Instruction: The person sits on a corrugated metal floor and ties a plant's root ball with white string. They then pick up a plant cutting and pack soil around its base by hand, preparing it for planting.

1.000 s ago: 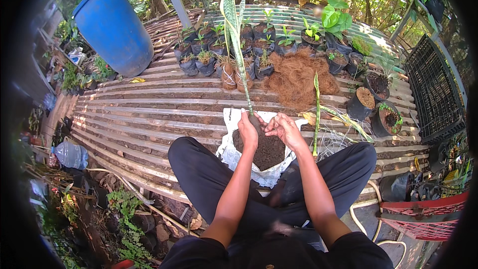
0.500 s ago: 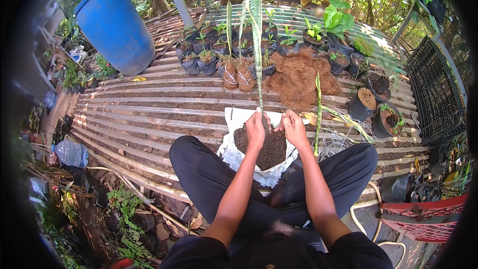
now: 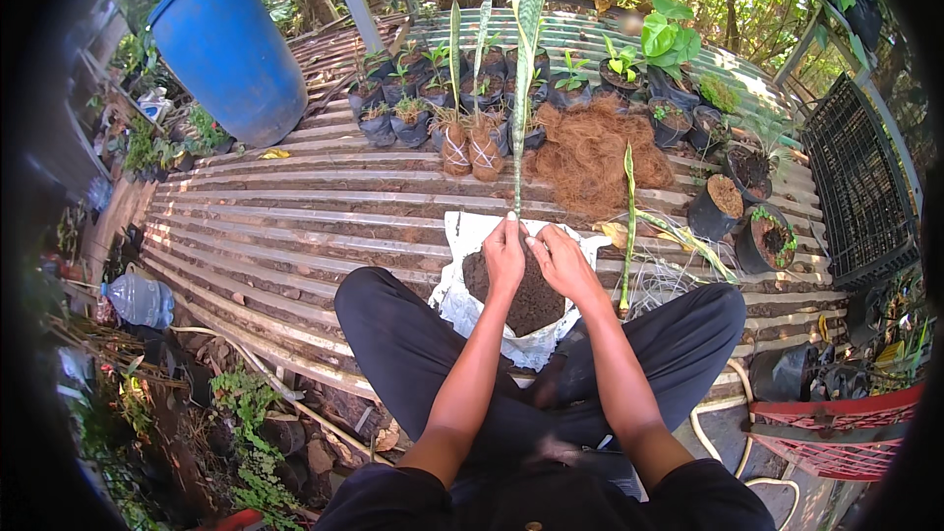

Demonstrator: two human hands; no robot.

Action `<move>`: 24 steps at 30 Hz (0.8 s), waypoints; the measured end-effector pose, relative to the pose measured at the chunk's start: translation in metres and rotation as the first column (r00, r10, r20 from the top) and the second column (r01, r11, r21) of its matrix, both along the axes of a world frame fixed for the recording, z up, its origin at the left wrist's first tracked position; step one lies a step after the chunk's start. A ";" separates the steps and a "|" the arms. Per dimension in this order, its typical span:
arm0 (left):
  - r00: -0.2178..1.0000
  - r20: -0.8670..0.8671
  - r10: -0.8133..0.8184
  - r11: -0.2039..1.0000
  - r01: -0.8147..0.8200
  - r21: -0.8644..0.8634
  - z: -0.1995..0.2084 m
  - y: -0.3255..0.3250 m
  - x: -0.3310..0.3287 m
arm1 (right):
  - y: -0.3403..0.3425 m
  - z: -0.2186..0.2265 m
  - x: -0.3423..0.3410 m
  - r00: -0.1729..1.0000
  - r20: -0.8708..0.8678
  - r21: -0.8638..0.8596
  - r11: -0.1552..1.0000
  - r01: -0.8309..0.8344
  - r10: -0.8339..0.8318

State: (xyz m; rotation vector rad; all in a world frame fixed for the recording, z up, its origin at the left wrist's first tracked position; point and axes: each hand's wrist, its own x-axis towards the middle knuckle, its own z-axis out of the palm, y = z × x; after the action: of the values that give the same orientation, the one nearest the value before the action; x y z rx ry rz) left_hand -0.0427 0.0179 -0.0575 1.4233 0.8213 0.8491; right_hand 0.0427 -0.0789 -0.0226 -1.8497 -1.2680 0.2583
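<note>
A tall, variegated snake plant leaf (image 3: 527, 49) stands upright, its lower end pinched in my left hand (image 3: 503, 258) over the white sack (image 3: 454, 305). My right hand (image 3: 564, 262) is beside it, its bent fingers reaching the base of the leaf and nearly meeting the left fingertips. What those fingers hold, if anything, is hidden. Dark loose soil (image 3: 536, 303) fills the open sack between my crossed legs. Another snake plant leaf (image 3: 628, 226) stands just right of the sack.
Brown coconut fibre (image 3: 595, 157) lies ahead, beside two fibre-wrapped plants (image 3: 470, 149). Several potted seedlings (image 3: 398, 88) line the back. A blue barrel (image 3: 231, 59) leans at far left; a black crate (image 3: 860, 182) and red crate (image 3: 836, 418) are at right. Pale string (image 3: 659, 280) lies near my right knee.
My right hand has moved left and in against the leaf's base, its fingers coming closer to my left hand. The leaf's tip has swung slightly right; my left hand stays nearly in place.
</note>
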 end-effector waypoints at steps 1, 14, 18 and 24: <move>1.000 -0.001 0.011 1.000 -0.011 0.015 -0.001 0.000 0.001 | 0.001 -0.001 0.000 1.000 -0.009 0.021 1.000 -0.013 0.014; 0.982 0.187 -0.033 0.953 0.087 -0.290 -0.004 -0.006 0.009 | -0.001 -0.017 0.010 0.931 -0.362 0.022 0.999 -0.042 0.047; 0.970 0.234 -0.062 0.945 0.133 -0.299 0.002 -0.003 0.007 | -0.003 -0.017 0.012 0.889 -0.457 -0.046 0.998 -0.043 0.018; 0.973 0.225 -0.061 0.943 0.130 -0.307 0.002 -0.002 0.007 | -0.003 -0.022 0.013 0.860 -0.510 -0.027 0.999 -0.044 0.024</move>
State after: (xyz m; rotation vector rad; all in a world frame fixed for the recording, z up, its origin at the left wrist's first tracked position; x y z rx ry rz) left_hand -0.0356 0.0161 -0.0555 1.0574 0.6842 0.7395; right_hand 0.0560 -0.0823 -0.0448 -1.6373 -0.9248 0.7452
